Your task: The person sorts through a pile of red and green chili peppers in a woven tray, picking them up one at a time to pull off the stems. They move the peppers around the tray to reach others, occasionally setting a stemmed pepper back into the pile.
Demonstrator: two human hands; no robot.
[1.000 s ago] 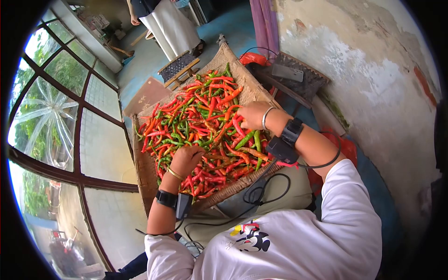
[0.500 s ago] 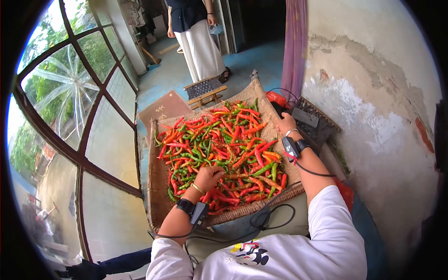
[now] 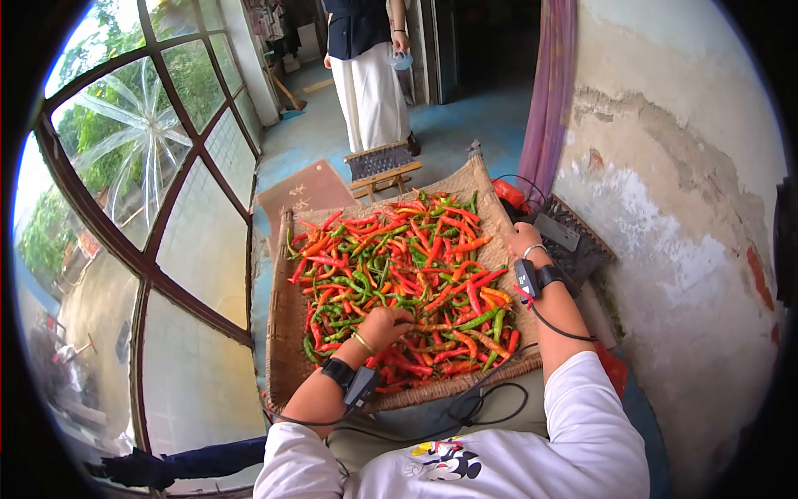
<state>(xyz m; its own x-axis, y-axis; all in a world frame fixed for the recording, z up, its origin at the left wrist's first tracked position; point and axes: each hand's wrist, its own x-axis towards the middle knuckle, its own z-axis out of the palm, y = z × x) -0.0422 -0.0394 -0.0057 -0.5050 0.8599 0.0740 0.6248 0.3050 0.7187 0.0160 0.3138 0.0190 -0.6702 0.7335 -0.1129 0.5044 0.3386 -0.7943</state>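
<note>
A woven basket tray [image 3: 287, 333] lies across my lap, holding a wide heap of red, orange and green chili peppers [image 3: 391, 266]. Over the near left part of the heap, my left hand [image 3: 385, 327] is closed, fingertips together among the peppers; what they pinch is too small to make out. My right hand [image 3: 524, 239] is at the tray's right edge, fingers bent over the rim, partly hidden. Both wrists wear black straps with small devices and cables.
A person [image 3: 366, 75] in white trousers stands beyond a low woven stool [image 3: 378, 163]. A flat board [image 3: 307, 193] leans behind the tray. At right are a dark woven seat with a phone [image 3: 557, 233], a red bag [image 3: 509, 194] and a worn wall; windows line the left.
The view has shifted, so the tray and room sit slightly lower and further right. My right hand has come closer along the tray's right edge. My left hand remains at the peppers.
</note>
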